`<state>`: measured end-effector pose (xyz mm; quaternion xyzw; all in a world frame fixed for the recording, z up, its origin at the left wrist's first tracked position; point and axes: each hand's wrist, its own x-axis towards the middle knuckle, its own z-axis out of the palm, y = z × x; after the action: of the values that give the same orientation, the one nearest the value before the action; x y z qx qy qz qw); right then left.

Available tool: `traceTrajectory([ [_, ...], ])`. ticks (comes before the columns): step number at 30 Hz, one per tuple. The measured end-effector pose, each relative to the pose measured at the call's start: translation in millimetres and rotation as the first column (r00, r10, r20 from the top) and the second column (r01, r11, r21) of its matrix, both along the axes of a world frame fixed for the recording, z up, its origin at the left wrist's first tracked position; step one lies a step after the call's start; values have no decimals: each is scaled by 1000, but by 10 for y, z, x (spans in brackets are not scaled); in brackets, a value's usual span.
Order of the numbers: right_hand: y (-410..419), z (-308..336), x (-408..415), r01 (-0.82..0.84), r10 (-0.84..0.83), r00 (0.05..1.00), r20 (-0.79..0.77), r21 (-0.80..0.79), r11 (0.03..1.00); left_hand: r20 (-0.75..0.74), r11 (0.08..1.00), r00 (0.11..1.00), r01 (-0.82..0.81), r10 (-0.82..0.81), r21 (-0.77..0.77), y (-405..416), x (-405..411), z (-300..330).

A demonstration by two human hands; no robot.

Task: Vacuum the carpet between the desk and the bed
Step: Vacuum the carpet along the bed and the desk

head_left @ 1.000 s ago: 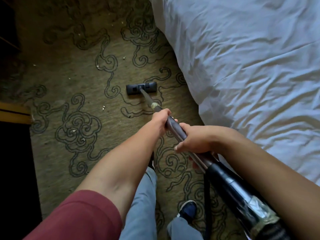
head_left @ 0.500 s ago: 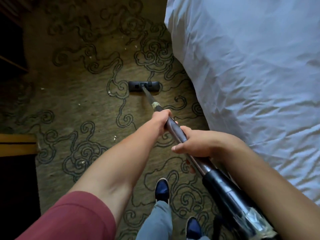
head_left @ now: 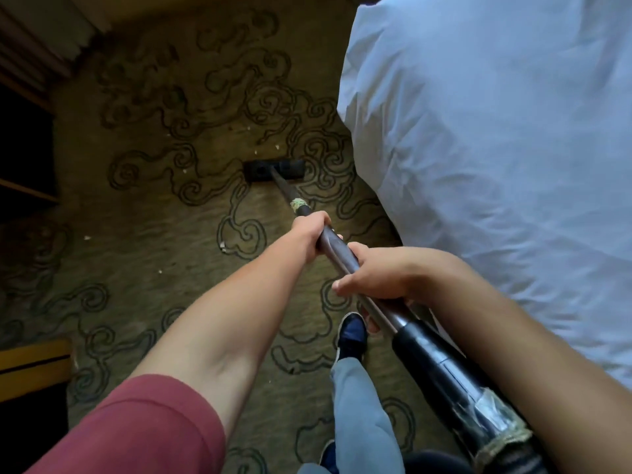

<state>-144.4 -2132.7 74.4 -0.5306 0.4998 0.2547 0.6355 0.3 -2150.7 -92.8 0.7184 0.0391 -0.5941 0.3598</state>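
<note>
The vacuum wand (head_left: 337,246) runs as a dark metal tube from the near right up toward the middle — a pale wrap of tape (head_left: 298,202) circles it just beyond the far grip. At its far end the black floor head (head_left: 274,170) sits flat, crosswise on the carpet (head_left: 143,213), an olive pile with dark swirling scrolls and pale crumbs scattered about. The bed (head_left: 496,159) — white, rumpled — fills the right; the wooden desk edge (head_left: 32,362) lies near left.

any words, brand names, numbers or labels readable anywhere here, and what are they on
None can be read.
vacuum wand: no print shows; the taped joint is blank.
vacuum hose cuff: glare and tape only, no legible label.
floor head: too dark and blurred to tell.
bed sheet and carpet: no text.
</note>
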Motion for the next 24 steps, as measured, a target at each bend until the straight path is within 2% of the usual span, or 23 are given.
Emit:
traceTrajectory([
  [5,-956,105,443,-128,127,992,-20,-36,991,-2,999,999,-49,49,-7,-828,429,72],
  [16,-2292,136,1362,-105,105,994,-9,43,994,0,997,997,-79,79,-13,-2117,1372,81],
  [20,-2773,57,1814,-149,149,989,-2,16,989,-11,999,999,-37,37,28,-2576,1827,25],
  [24,-3252,-5,2233,-139,140,990,-4,64,988,-4,999,1000,-17,17,27,-3050,2293,-7],
])
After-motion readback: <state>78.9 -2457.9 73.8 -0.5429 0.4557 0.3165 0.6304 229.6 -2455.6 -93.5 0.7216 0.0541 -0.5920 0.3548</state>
